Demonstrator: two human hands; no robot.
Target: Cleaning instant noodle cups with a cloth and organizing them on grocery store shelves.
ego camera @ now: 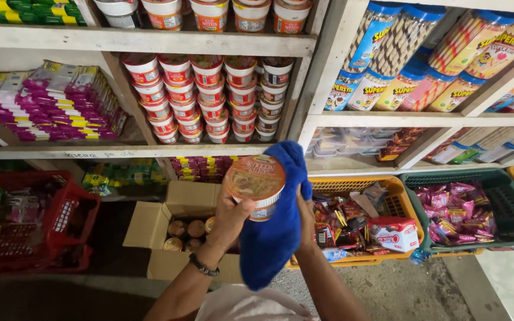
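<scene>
A person's left hand (228, 215) lifts a noodle cup (256, 184) in front of a shop's wooden shelves, its fingers curled around the cup's lower left side and pinching it. The right hand (304, 209) presses a blue cloth (276, 226) against the cup's right side; those fingers are wrapped in the cloth, closed on it and mostly hidden. The cup tilts, its sealed lid facing the camera. Just above the fingers, rows of stacked cups (209, 98) fill one shelf bay. Below the left hand, an open cardboard box (168, 229) on the floor holds more cups. To the right of the cloth sit a yellow basket (403, 202) and a green basket (495, 202) of wrapped snacks; well to the left stands a red basket (72, 208). The grip looks one-sided, so a firm wipe from the cloth could push the tilted cup out of the left fingers toward the box, or crease its thin lid.
</scene>
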